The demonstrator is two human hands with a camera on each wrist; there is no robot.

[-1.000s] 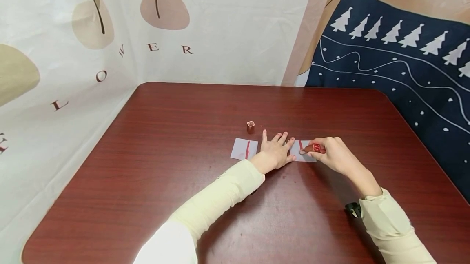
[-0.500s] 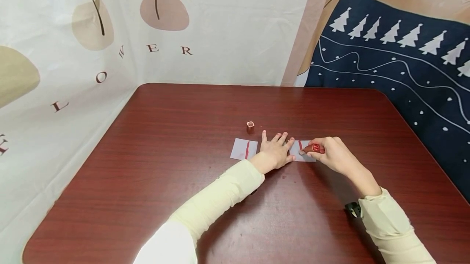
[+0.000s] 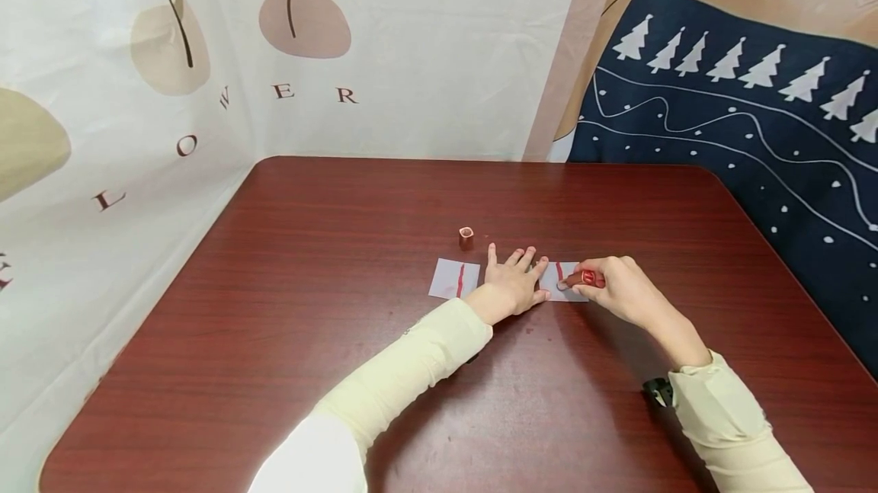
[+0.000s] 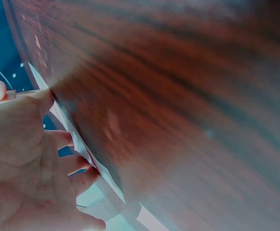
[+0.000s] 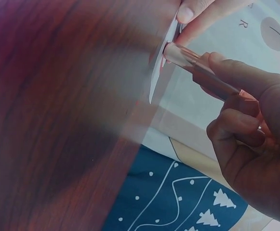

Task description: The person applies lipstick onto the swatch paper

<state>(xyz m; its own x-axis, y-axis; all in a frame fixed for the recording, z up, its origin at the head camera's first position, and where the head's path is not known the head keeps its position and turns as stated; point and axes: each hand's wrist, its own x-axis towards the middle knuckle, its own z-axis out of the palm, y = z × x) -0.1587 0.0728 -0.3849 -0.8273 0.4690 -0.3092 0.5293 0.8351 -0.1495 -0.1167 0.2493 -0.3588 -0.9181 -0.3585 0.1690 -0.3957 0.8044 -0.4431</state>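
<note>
My right hand [image 3: 620,289] pinches a copper-coloured lipstick [image 3: 584,278] with a red label on its tube. In the right wrist view, the lipstick [image 5: 209,77] slants down with its tip at the surface of a small white paper [image 5: 155,84]. A short red streak runs down that paper [image 3: 551,273] to the tip. My left hand [image 3: 509,285] rests with fingers spread at the paper's left edge. In the left wrist view, the left fingers [image 4: 71,164] press down over a sheet's edge. Left of this hand lies another white paper [image 3: 444,278] bearing a full red line.
A copper lipstick cap [image 3: 466,238] stands upright behind the papers, hollow end up. Both papers lie on a glossy reddish-brown table [image 3: 274,310]. A white flower-print cloth [image 3: 439,43] hangs behind, and a navy tree-print cloth [image 3: 720,112] hangs at the right.
</note>
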